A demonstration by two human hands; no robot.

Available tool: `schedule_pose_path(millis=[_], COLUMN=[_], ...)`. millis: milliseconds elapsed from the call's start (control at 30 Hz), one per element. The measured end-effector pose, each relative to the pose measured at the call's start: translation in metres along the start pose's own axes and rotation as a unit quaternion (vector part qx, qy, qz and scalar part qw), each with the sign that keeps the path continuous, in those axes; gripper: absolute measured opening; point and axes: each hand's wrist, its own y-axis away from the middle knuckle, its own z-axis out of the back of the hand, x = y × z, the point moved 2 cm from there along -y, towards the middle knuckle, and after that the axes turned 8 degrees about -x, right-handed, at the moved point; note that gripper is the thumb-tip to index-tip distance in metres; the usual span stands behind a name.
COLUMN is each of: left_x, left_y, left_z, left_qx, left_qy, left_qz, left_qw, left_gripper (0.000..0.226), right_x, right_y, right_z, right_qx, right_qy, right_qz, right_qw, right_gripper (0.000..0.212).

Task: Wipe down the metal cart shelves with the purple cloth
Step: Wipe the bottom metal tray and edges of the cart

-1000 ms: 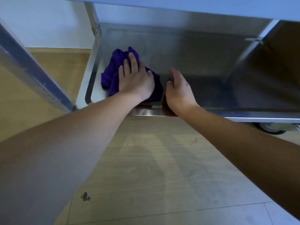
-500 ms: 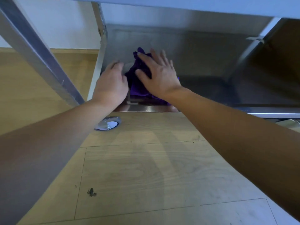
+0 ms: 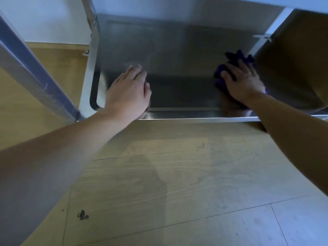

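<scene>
Head view: the purple cloth [image 3: 237, 56] lies bunched on the lower shelf [image 3: 177, 68] of the metal cart, at the shelf's 3 o'clock side, close to the rear right post [image 3: 266, 38]. The right hand [image 3: 243, 82] lies on top of it with fingers spread and fairly straight, pressing down rather than clutching; purple folds show past the fingertips at 12 o'clock and beside the thumb at 9 o'clock. The left hand [image 3: 129, 93] lies flat and empty on the bare steel at the shelf's 8 o'clock corner, palm down, just inside the front rim [image 3: 195, 114].

The cloth looks soft, light and limp, so it will likely crumple and slip out from under a loose palm. A broad, flat press over its middle should carry it best. The polished steel looks slick and stiff, so the cloth should glide easily. The raised rim and corners probably need fingertip pressure.
</scene>
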Motion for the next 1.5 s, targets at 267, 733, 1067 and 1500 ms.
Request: schedule_pose_path(millis=[267,733,1067,1500], left_x=[-0.008,-0.013,-0.019,-0.02], left_y=[0.002,0.002,0.003,0.007], left_z=[-0.009,-0.005,-0.006,-0.007], left_qx=[0.041,0.047,0.057,0.059], left_qy=[-0.015,-0.052,-0.045,-0.047], left_qz=[-0.011,-0.018,-0.011,-0.017], left_qw=[0.999,0.997,0.997,0.997], left_gripper=[0.051,0.05,0.053,0.054], right_x=[0.065,0.078,0.081,0.147], right_y=[-0.01,-0.038,-0.048,-0.067], right_z=[-0.01,-0.012,-0.016,-0.02], right_qx=[-0.007,-0.007,-0.003,0.025], right_qy=[-0.027,-0.011,-0.03,-0.06], right_qz=[0.023,0.088,-0.028,0.267], right_qw=[0.999,0.996,0.999,0.962], right_gripper=[0.051,0.07,0.063,0.056])
